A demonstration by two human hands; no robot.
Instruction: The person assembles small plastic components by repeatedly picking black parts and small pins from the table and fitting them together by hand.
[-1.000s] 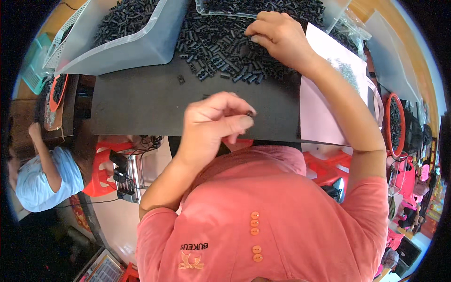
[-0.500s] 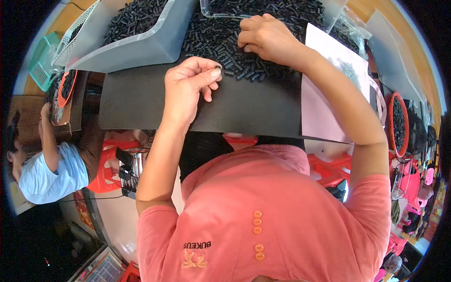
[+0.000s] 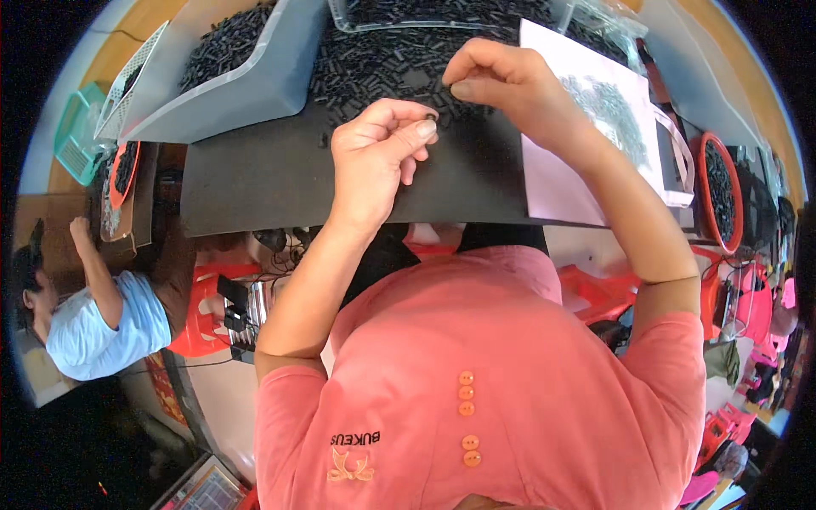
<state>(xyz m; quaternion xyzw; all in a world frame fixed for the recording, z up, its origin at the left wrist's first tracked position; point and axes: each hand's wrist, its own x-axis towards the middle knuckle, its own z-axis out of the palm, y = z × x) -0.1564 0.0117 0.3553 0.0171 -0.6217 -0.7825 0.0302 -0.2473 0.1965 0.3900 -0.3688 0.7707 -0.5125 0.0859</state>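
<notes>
At the far left I saw a green basket [image 3: 79,140] beside the table, with a white basket [image 3: 127,89] next to it. Below them sat a co-worker [image 3: 110,327] in a light blue shirt, one arm bent up near an orange basket [image 3: 118,194] of dark bits. A red stool [image 3: 204,310] stood to the right, below table height.

On the dark table [image 3: 255,187], a grey bin [image 3: 289,76] of small black parts took up the left end. Just right of it, the left hand [image 3: 374,140] was raised over the table, thumb and forefinger pinched on a single dark part [image 3: 432,118], its other fingers curled in. That part was held near the edge of a broad pile [image 3: 365,76] of black parts, and behind the pile a clear bin [image 3: 425,27] held more of them.

The right hand [image 3: 510,85] came over the pile's right side with thumb and forefinger nearly together; whether they gripped anything, I couldn't tell. Under its wrist lay a pink sheet [image 3: 552,183] bearing fine pale bits [image 3: 605,110], too small to make out. A pink strap [image 3: 674,166] curved beside the sheet. Furthest right, a red basket [image 3: 703,183] of black parts stood tilted to my view.
</notes>
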